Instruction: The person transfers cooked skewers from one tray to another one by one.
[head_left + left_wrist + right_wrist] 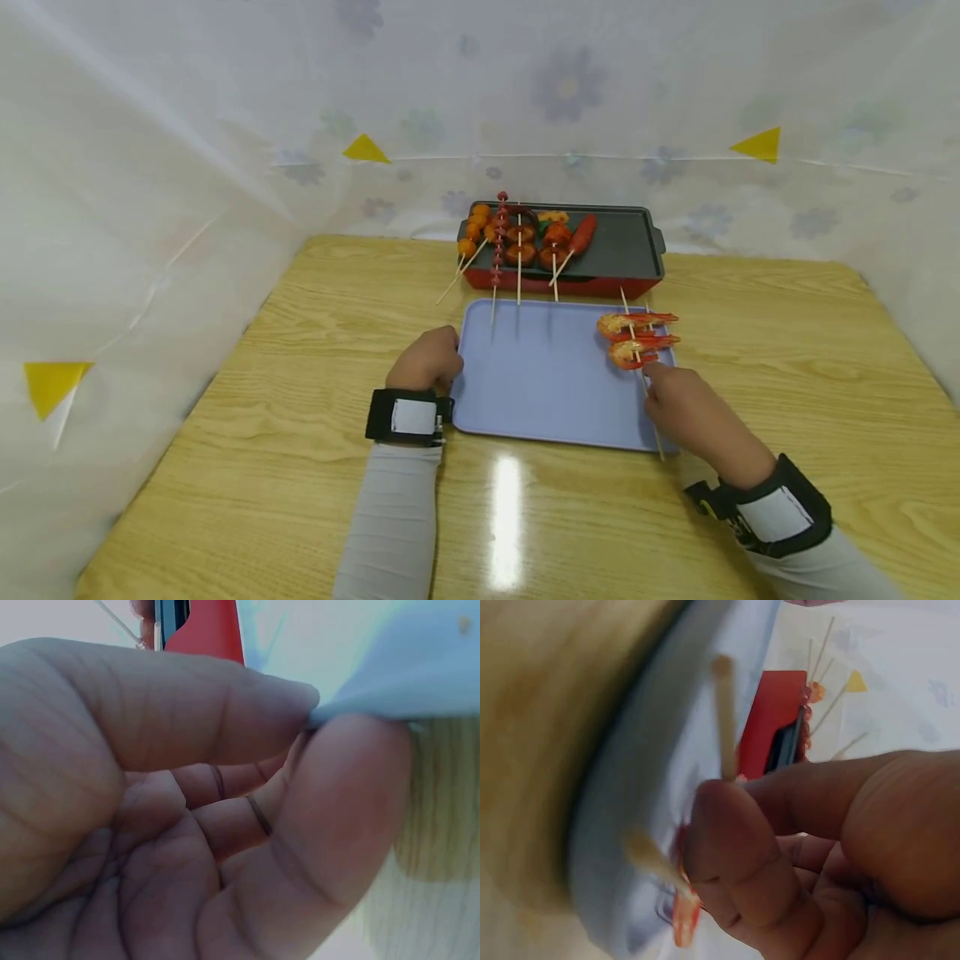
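Two grips at once, left and right

A flat pale blue rectangular tray (540, 375) sits between the person's hands over a light wood-grain table (285, 375), just on the near side of a long grill. The left hand (425, 360) pinches the tray's left edge — thumb above, a fingertip below, as the left wrist view shows.

The right hand (693, 412) is at the tray's right edge, its thumb and finger pinching the near part of a thin wooden stick threaded with orange-red shrimp (626, 354). The shrimp are over the tray's far right corner; whether they touch it, I cannot tell. A second pale stick end (656, 861) shows beside the fingers in the right wrist view, and I cannot tell whether the hand holds that one too.

On the far side, the grill has a black rectangular top (622, 237) and a red base (585, 288). Along its left and middle lie round orange balls on sticks (467, 247), a slim string of small red beads (498, 242), glossy brown rounds (520, 254) and a red sausage shape (583, 233). Several sticks jut toward the near side — the red-beaded one reaching over the tray's far edge.
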`<state>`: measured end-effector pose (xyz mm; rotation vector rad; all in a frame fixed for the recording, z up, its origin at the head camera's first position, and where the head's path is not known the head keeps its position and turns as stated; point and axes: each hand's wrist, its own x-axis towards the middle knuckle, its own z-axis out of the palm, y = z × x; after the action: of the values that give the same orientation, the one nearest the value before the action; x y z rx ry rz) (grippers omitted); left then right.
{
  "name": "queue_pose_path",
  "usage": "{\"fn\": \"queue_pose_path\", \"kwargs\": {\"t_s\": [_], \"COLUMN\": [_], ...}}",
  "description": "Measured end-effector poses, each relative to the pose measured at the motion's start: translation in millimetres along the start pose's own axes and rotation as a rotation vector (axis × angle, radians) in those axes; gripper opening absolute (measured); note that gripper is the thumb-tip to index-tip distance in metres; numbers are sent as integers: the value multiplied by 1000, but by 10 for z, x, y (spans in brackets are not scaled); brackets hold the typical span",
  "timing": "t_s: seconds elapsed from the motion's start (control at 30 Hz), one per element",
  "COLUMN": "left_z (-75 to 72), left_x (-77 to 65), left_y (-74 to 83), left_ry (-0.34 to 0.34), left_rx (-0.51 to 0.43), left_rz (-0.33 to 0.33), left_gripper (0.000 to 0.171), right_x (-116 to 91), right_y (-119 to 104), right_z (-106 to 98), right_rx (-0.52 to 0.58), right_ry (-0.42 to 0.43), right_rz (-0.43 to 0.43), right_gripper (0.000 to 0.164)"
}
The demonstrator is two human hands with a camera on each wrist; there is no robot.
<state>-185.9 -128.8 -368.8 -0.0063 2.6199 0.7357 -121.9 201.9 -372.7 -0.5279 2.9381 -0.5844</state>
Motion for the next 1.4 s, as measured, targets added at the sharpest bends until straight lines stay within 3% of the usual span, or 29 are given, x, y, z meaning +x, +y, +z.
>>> {"fn": "queue_pose_path", "kwargs": {"t_s": [0.23, 0.43, 0.63, 0.9, 1.07, 1.4], "left_z": [11, 6, 2, -2, -8, 3], "left_x": [15, 18, 19, 25, 23, 41], "left_y": [4, 10, 5, 5, 5, 24], "left_ry": [-3, -7, -10, -8, -3, -20], "left_rx": [3, 0, 5, 7, 20, 20], "left_rz": [-16, -27, -22, -10, -1, -24], "left_gripper": [13, 14, 14, 13, 14, 10], "right_x": [49, 62, 49, 61, 61, 49], "right_y": [-19, -43, -72, -44, -29, -17], "right_z": [58, 56, -3, 2, 5, 10], "right_rx": [17, -3, 1, -72, -149, -201], "right_ry": [-13, -3, 58, 187, 191, 185], "right_rz": [40, 60, 73, -72, -74, -50], "right_gripper": [2, 10, 28, 55, 79, 83]}}
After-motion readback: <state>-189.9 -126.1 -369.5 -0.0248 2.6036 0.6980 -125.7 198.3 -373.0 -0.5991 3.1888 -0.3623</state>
